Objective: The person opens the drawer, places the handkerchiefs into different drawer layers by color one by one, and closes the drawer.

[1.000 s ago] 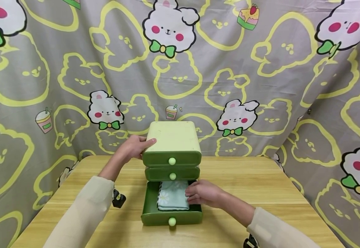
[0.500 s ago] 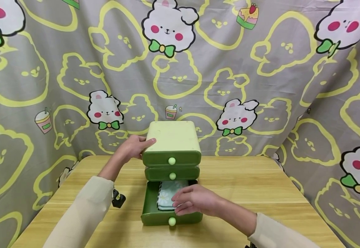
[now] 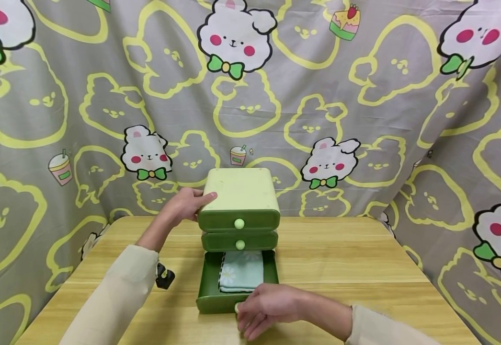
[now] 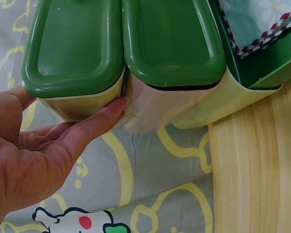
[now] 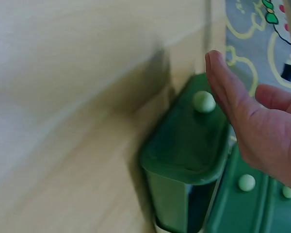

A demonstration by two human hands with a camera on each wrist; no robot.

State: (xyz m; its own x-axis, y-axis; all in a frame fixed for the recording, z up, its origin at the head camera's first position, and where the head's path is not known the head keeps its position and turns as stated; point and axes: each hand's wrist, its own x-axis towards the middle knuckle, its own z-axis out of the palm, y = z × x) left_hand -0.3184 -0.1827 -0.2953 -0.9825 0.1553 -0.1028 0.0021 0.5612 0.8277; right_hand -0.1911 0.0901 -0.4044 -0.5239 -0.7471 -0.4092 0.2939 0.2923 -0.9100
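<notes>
A small desktop cabinet [image 3: 239, 189] has a cream top and green drawers. Its top and middle drawers are closed, while the bottom drawer [image 3: 216, 304] is pulled out. Inside lies a folded pale-blue cloth [image 3: 243, 273] with a daisy print and a dark-and-white edge. My left hand [image 3: 184, 203] holds the upper left side of the cabinet, thumb on top and fingers along the side wall. In front of the bottom drawer is my right hand [image 3: 272, 307], its straight fingers beside the round knob [image 5: 203, 102]. Whether they touch it cannot be told.
The cabinet stands on a light wood table [image 3: 341, 258]. Behind and around the table hangs a grey curtain [image 3: 375, 120] with cartoon rabbits. A black wrist device [image 3: 165, 276] shows by the left sleeve.
My right hand has moved from the cloth's right edge, over the drawer, down to the front by the knob. The left hand, cabinet and cloth look unmoved.
</notes>
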